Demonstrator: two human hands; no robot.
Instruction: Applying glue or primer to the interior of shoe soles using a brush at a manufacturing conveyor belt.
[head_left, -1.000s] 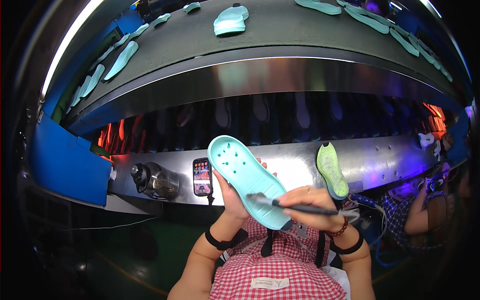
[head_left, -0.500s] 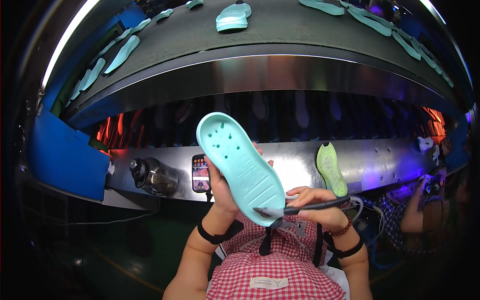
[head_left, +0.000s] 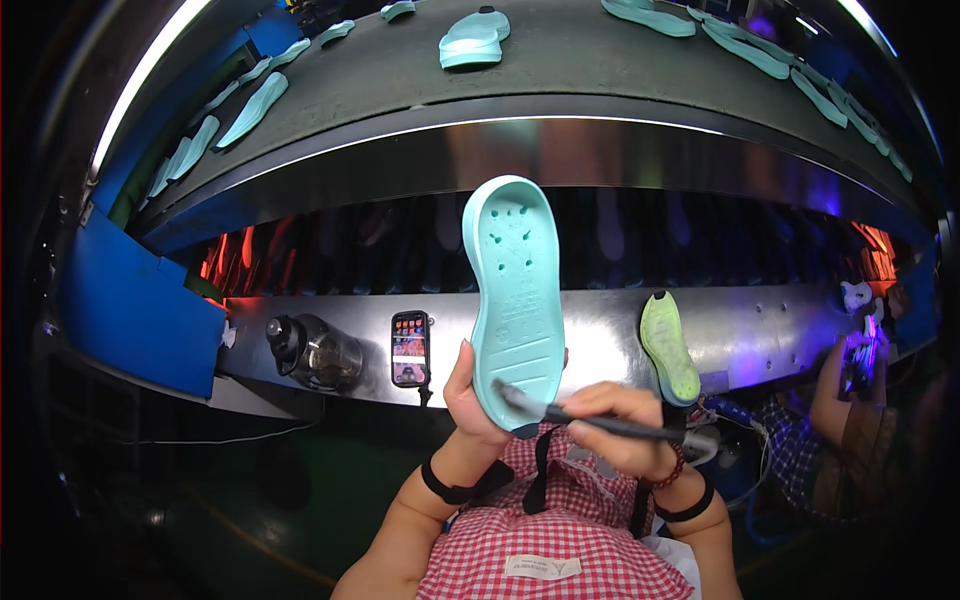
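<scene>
Nearest the camera is the person's red-and-white checked apron (head_left: 560, 545) with dark straps, and both forearms rise from it, each with a black band at the wrist. The left hand (head_left: 470, 395) is closed around the lower end of a mint-green moulded foam shoe sole (head_left: 515, 295), holding it upright with its hollow inner face, dotted with small holes and ribbed near the heel, turned toward the person. The right hand (head_left: 615, 425) is clenched on a slim dark brush (head_left: 585, 420) lying almost level, its bristled tip touching the sole's heel end just above the left thumb. Judging by this, the step in hand is coating or cleaning the sole's inner face, begun at the heel; the next move likely calls for drawing the brush up toward the toe while the left hand keeps the sole steady and tilted to the light. Just behind, on a steel ledge (head_left: 760, 335), stand a dark lidded water jug (head_left: 315, 352), a propped smartphone (head_left: 409, 347) and a yellow-green sole on a stand (head_left: 668, 347). At far right another person's arm (head_left: 830, 395) shows. Above, a grey conveyor belt (head_left: 560, 70) carries more mint-green soles (head_left: 474, 38).
</scene>
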